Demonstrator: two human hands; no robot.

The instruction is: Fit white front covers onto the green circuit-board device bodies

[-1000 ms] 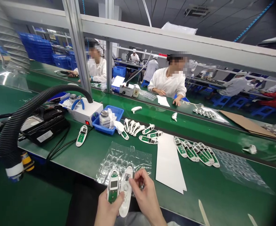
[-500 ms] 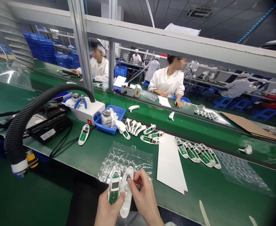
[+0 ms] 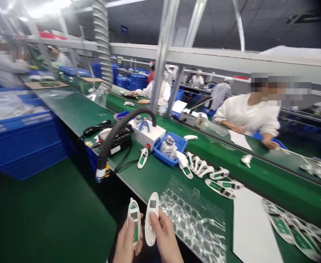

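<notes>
At near left, keeps the green-board shell half in the left hand, with fingers clasped round its lower part. Just to the right, now grips the white cover in the right hand, with thumb on its face, instead of pairing both in the left as before. So leaves one piece per hand, apart, near the clear plastic sheet farther right.

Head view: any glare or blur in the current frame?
Head view: the ceiling light burns out at upper left; head view: bright glints streak the plastic tray; head view: casings at far right look smeared, while the cover in the right hand is crisper.
</notes>
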